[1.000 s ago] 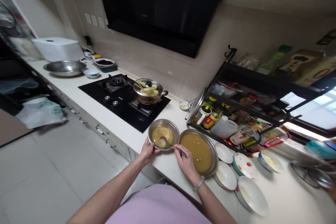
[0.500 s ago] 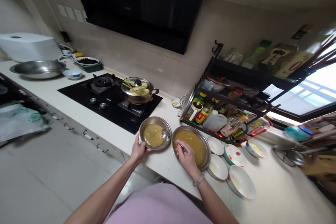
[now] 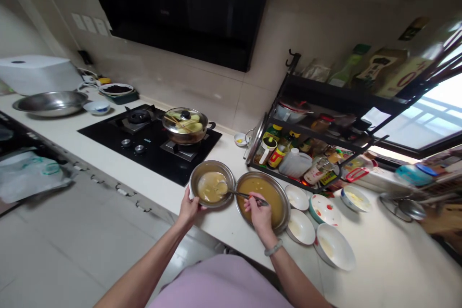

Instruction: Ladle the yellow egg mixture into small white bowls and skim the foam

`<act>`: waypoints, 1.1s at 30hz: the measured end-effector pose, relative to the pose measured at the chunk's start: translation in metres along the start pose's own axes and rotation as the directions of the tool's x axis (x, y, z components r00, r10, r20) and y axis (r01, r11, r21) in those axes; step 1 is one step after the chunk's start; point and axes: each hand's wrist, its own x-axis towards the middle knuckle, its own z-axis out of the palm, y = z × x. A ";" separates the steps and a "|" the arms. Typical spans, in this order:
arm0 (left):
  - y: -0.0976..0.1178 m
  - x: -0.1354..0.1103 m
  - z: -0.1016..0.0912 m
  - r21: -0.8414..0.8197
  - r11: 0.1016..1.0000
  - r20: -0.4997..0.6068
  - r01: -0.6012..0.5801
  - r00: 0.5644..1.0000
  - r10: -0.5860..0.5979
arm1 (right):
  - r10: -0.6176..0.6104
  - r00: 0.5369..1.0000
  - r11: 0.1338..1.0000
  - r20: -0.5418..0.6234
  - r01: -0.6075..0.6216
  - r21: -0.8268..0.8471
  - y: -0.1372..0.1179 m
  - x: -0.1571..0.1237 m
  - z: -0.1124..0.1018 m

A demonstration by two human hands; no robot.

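My left hand (image 3: pixel 190 209) grips the near-left rim of a steel bowl (image 3: pixel 229 173) that holds a pale brown liquid with light bits in it. Between the fingers of my right hand (image 3: pixel 258 211) is the handle of a spoon (image 3: pixel 241 194). The spoon's head dips into the liquid in that bowl. Beneath my right hand stands a wider steel basin (image 3: pixel 288 211), filled with a browner liquid. The two vessels sit side by side on the white counter (image 3: pixel 231 240).
A lidded pot (image 3: pixel 187 127) stands on the black gas stove (image 3: pixel 151 154). Several bowls, including a white one (image 3: pixel 335 248), lie right of the basin. Behind them rises a black rack (image 3: pixel 325 130) of bottles. A wide steel pan (image 3: pixel 52 103) rests at the far left.
The spoon's head has gone from the right side of the left bowl down into its liquid, and my right hand has shifted slightly right. My left hand keeps its grip.
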 end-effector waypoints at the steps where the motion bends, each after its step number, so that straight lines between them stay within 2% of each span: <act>1: 0.001 0.000 0.000 -0.020 1.000 0.005 0.014 1.000 -0.014 | 0.009 1.000 1.000 -0.014 -0.009 0.016 -0.001 0.000 -0.001; 4: 0.003 0.000 0.000 -0.086 0.995 0.030 0.055 0.998 -0.052 | 0.026 0.999 0.997 -0.041 -0.024 0.068 -0.005 0.000 -0.003; 14: 0.006 0.003 -0.002 -0.074 0.995 0.054 0.072 0.996 -0.068 | 0.053 0.990 0.979 -0.129 -0.026 0.201 -0.022 -0.006 -0.014; 18: 0.005 0.005 -0.004 -0.081 0.993 0.061 0.081 0.995 -0.076 | 0.050 0.984 0.978 -0.169 -0.014 0.210 -0.030 -0.008 -0.031; 23: 0.007 0.006 -0.003 -0.078 0.992 0.043 0.099 0.995 -0.095 | 0.020 0.970 0.991 -0.243 0.012 0.134 -0.036 -0.013 -0.064; 26: 0.008 0.007 -0.003 -0.085 0.992 0.039 0.098 0.995 -0.095 | -0.070 0.961 0.998 -0.268 0.068 -0.016 -0.035 -0.017 -0.081; 29: 0.007 0.008 -0.004 -0.092 0.992 0.040 0.089 0.996 -0.086 | -0.254 0.950 0.955 -0.181 0.217 -0.204 -0.029 -0.023 -0.093; 31: 0.007 0.008 -0.004 -0.096 0.992 0.044 0.088 0.996 -0.084 | -0.412 0.910 0.869 -0.044 0.378 -0.319 -0.024 -0.027 -0.100; 33: 0.008 0.008 -0.004 -0.098 0.991 0.049 0.090 0.995 -0.085 | -0.548 0.829 0.735 0.115 0.542 -0.406 -0.021 -0.032 -0.104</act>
